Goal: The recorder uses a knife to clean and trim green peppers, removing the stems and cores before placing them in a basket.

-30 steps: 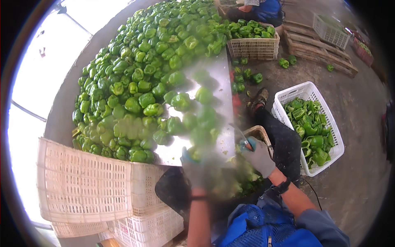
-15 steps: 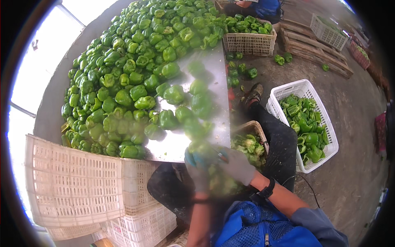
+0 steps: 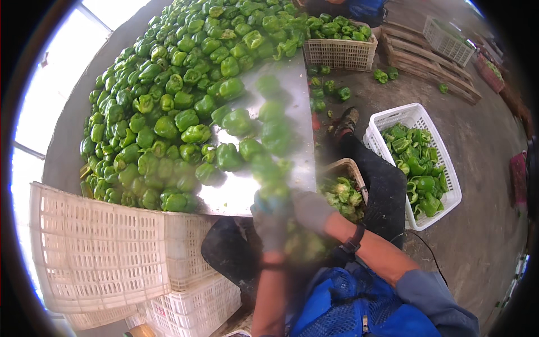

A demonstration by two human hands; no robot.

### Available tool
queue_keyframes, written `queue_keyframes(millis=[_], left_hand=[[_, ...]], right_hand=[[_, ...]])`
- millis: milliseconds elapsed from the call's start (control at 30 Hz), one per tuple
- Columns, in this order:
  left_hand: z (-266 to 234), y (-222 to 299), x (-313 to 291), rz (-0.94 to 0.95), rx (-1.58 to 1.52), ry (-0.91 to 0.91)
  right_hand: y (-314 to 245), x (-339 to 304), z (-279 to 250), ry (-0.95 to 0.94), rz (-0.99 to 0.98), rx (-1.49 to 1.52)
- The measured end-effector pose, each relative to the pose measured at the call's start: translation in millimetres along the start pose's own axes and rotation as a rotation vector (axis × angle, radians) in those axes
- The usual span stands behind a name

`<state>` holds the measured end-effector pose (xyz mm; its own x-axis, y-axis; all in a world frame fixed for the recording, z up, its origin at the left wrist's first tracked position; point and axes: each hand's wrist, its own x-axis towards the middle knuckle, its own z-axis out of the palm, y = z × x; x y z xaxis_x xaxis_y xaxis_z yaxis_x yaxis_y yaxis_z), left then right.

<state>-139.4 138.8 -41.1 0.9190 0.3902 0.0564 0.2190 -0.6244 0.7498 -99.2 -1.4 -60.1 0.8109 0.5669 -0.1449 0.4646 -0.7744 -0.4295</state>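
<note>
Both my hands wear grey gloves and work close together at the metal table's (image 3: 227,199) near edge, behind a hazy smear in the picture. My left hand (image 3: 270,222), with teal on its fingers, is closed around a blurred green bell pepper (image 3: 274,192). Beside it, almost touching, my right hand (image 3: 314,210) has its fingers curled; whatever they hold is hidden by the blur. A large heap of green bell peppers (image 3: 168,126) covers the table's left and far part, and several loose ones lie just ahead of my hands.
A white crate (image 3: 457,191) of cut peppers stands to the right. Near my knee sits a box (image 3: 359,177) of pale pepper scraps. Empty crates (image 3: 101,247) are stacked at lower left. Farther back are a full pepper crate (image 3: 342,56), a wooden pallet (image 3: 426,62) and a person (image 3: 368,11).
My right hand has turned and drawn slightly left, closer to my left hand; a small tool-like glint at its fingers no longer shows. The view has shifted slightly.
</note>
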Motion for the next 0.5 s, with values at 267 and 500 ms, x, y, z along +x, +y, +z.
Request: queue_keyframes(millis=[267,500], left_hand=[[12,-50,-23,0.154,-0.5,-0.064],[0,-19,-27,-0.327,-0.904,-0.19]], right_hand=[[-24,-46,26,0.025,0.042,0.101],[19,-22,49,0.133,-0.096,0.334]])
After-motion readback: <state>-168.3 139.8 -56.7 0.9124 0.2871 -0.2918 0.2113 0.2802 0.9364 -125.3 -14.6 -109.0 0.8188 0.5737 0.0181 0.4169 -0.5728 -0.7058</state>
